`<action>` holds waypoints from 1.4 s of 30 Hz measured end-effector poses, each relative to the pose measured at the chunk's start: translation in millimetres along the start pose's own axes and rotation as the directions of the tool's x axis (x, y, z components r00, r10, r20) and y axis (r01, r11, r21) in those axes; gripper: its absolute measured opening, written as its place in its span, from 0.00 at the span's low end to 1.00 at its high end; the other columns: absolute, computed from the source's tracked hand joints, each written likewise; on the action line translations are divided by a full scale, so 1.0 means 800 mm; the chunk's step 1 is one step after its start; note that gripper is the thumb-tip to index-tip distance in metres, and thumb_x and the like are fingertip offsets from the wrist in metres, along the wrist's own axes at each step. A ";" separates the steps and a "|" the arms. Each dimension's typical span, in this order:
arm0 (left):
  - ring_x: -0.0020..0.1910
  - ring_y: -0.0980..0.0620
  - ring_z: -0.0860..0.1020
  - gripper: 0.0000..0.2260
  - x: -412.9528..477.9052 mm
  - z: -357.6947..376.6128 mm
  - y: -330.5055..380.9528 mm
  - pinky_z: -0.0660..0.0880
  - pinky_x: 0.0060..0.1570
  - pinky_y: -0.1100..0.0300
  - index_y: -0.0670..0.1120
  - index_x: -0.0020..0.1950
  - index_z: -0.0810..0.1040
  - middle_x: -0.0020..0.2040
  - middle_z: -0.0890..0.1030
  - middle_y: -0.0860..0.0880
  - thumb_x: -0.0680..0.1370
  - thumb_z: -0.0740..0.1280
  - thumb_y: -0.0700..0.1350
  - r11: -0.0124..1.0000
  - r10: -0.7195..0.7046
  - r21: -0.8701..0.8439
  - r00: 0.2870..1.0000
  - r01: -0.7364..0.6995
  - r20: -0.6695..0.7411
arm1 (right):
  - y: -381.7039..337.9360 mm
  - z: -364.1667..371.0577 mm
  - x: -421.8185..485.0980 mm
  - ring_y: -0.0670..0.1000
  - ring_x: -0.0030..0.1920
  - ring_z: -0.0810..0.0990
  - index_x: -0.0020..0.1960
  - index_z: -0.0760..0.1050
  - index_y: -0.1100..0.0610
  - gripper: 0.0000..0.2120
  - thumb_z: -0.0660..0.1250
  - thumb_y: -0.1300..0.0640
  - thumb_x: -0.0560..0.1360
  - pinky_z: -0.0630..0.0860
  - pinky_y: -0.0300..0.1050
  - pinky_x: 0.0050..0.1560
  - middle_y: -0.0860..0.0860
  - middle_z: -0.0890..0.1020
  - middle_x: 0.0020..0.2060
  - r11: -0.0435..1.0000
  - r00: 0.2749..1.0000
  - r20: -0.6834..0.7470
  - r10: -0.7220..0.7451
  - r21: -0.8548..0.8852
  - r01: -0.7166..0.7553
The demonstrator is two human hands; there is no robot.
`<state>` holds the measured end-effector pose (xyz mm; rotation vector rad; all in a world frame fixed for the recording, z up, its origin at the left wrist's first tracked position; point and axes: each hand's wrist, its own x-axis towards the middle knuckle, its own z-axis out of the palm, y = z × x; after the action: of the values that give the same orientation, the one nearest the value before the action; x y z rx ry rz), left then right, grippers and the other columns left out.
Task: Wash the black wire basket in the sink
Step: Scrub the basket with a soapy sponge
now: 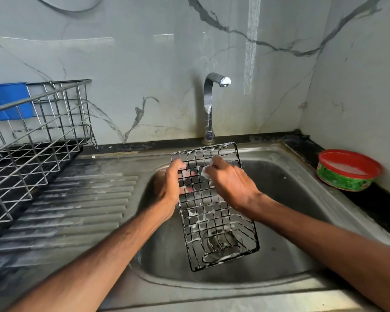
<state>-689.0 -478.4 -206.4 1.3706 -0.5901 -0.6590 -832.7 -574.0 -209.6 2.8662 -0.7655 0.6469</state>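
The black wire basket [214,221] is held tilted over the bowl of the steel sink [286,176], with its far end raised toward the tap [208,104] and its near end low in the bowl. Whether it rests on the bottom cannot be told. The left rim is taken in the closed grip of the left hand [170,185], whose fingers show through the mesh. A small white pad [205,172] is pinched in the grip of the right hand [232,183] and pressed against the upper wires. Suds are seen along the grid.

The basket is judged light and stiff, and unlikely to bend. Its thin, soapy wires are probably slippery. It is best held by the thicker rim with fingers hooked through the mesh, not pinched on a single wire.
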 end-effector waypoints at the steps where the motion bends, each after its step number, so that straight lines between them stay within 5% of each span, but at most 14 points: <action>1: 0.43 0.45 0.88 0.21 0.000 0.001 0.000 0.82 0.50 0.31 0.46 0.48 0.85 0.46 0.89 0.45 0.66 0.68 0.59 1.000 0.002 -0.008 1.000 -0.002 0.003 | 0.002 0.003 0.000 0.50 0.39 0.77 0.57 0.71 0.58 0.13 0.66 0.70 0.76 0.77 0.40 0.34 0.57 0.70 0.59 1.000 1.000 -0.005 0.004 -0.001 -0.004; 6: 0.44 0.46 0.88 0.17 0.007 -0.002 -0.006 0.79 0.52 0.27 0.53 0.45 0.87 0.46 0.88 0.45 0.67 0.69 0.62 0.999 0.024 0.030 1.000 -0.025 0.004 | -0.010 0.005 0.002 0.55 0.53 0.76 0.64 0.68 0.57 0.23 0.67 0.73 0.74 0.83 0.47 0.44 0.58 0.68 0.62 0.997 0.998 0.029 0.048 -0.061 -0.047; 10: 0.45 0.43 0.87 0.19 0.008 -0.006 -0.001 0.79 0.56 0.29 0.45 0.48 0.85 0.47 0.88 0.43 0.70 0.70 0.59 1.000 0.010 0.017 1.000 -0.010 0.002 | -0.009 -0.007 -0.003 0.54 0.47 0.79 0.66 0.71 0.60 0.19 0.62 0.72 0.78 0.80 0.45 0.46 0.59 0.71 0.62 0.998 0.997 0.082 0.014 -0.065 -0.009; 13: 0.46 0.40 0.87 0.18 0.013 -0.013 -0.002 0.78 0.53 0.26 0.50 0.44 0.86 0.45 0.88 0.41 0.69 0.68 0.62 0.999 0.047 0.020 0.999 -0.046 -0.028 | -0.017 0.008 -0.007 0.56 0.48 0.81 0.62 0.74 0.61 0.12 0.62 0.68 0.80 0.79 0.45 0.46 0.59 0.75 0.59 0.997 0.978 0.205 -0.032 -0.063 0.045; 18: 0.48 0.37 0.86 0.19 0.013 -0.014 0.009 0.80 0.52 0.29 0.45 0.46 0.84 0.47 0.88 0.42 0.68 0.68 0.59 0.999 0.053 0.001 0.995 -0.053 -0.086 | -0.035 0.031 -0.030 0.54 0.50 0.83 0.57 0.77 0.62 0.10 0.68 0.69 0.77 0.82 0.44 0.49 0.56 0.80 0.52 0.989 0.874 0.465 -0.142 0.032 0.144; 23: 0.48 0.39 0.87 0.19 0.021 -0.017 -0.004 0.79 0.53 0.27 0.50 0.43 0.85 0.47 0.87 0.39 0.69 0.68 0.64 0.990 0.102 0.099 0.994 -0.097 -0.044 | -0.019 0.005 -0.010 0.55 0.46 0.83 0.60 0.75 0.62 0.12 0.61 0.71 0.80 0.83 0.45 0.47 0.58 0.80 0.52 0.993 0.959 0.282 -0.017 -0.104 0.048; 28: 0.45 0.44 0.88 0.17 0.014 -0.011 -0.012 0.82 0.53 0.37 0.58 0.49 0.86 0.47 0.88 0.53 0.73 0.67 0.68 0.963 0.109 0.234 0.988 -0.132 0.106 | -0.009 -0.020 0.000 0.55 0.51 0.77 0.67 0.70 0.62 0.21 0.66 0.73 0.75 0.79 0.46 0.44 0.60 0.69 0.61 0.973 0.990 0.133 0.044 -0.229 -0.013; 31: 0.43 0.49 0.88 0.24 0.015 -0.010 -0.014 0.83 0.52 0.40 0.57 0.55 0.85 0.49 0.88 0.56 0.73 0.64 0.73 0.941 0.132 0.296 0.983 -0.166 0.130 | -0.010 -0.018 -0.006 0.56 0.59 0.74 0.65 0.72 0.61 0.20 0.67 0.72 0.75 0.81 0.49 0.48 0.60 0.68 0.64 0.952 0.985 0.167 0.038 -0.306 0.015; 35: 0.44 0.49 0.88 0.20 0.013 -0.012 -0.013 0.84 0.48 0.36 0.57 0.52 0.86 0.47 0.89 0.54 0.73 0.66 0.69 0.952 0.128 0.270 0.988 -0.147 0.086 | -0.014 -0.009 -0.012 0.58 0.65 0.71 0.70 0.67 0.60 0.23 0.66 0.69 0.77 0.81 0.49 0.54 0.64 0.62 0.71 0.934 0.969 0.244 -0.033 -0.338 0.117; 42: 0.52 0.38 0.85 0.23 0.025 -0.019 -0.009 0.79 0.50 0.26 0.48 0.46 0.86 0.49 0.85 0.40 0.69 0.69 0.67 0.973 0.138 0.195 0.989 -0.125 -0.054 | -0.025 0.029 -0.034 0.55 0.59 0.76 0.71 0.66 0.60 0.23 0.66 0.67 0.78 0.79 0.48 0.57 0.61 0.72 0.65 0.878 0.920 0.356 -0.167 -0.370 0.303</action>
<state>-664.7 -483.5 -214.9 1.5118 -0.6975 -0.4557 -835.1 -549.4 -242.1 2.6154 -0.4894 -0.0171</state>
